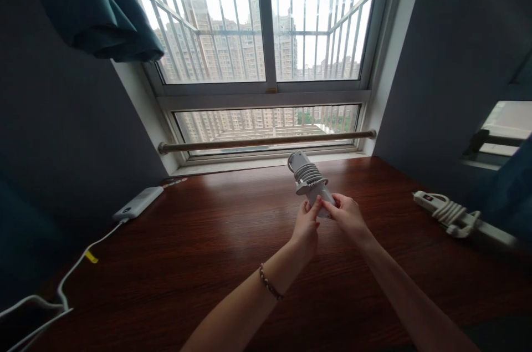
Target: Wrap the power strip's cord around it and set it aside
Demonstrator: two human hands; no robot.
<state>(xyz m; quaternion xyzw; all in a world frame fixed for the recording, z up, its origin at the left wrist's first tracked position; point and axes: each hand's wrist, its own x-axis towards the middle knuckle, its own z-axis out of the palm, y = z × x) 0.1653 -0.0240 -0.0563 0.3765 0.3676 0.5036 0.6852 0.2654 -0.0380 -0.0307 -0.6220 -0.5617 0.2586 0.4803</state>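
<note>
A white power strip (322,194) with its own cord (310,173) wound around its upper part is held up over the brown wooden table. Both hands grip its near end. My left hand (306,225) closes on the left side of that end, thumb on top; a braided bracelet circles the wrist. My right hand (348,216) pinches the right side, its thumb beside the left one. The plug (306,187) sticks out by the coiled cord. The undersides of the fingers are hidden.
Another white power strip (434,205) with a wound cord lies at the table's right. On the left, a white power bank (139,203) has a white cable (85,251) with a yellow tag. A rod (266,142) spans the window behind the table (199,269).
</note>
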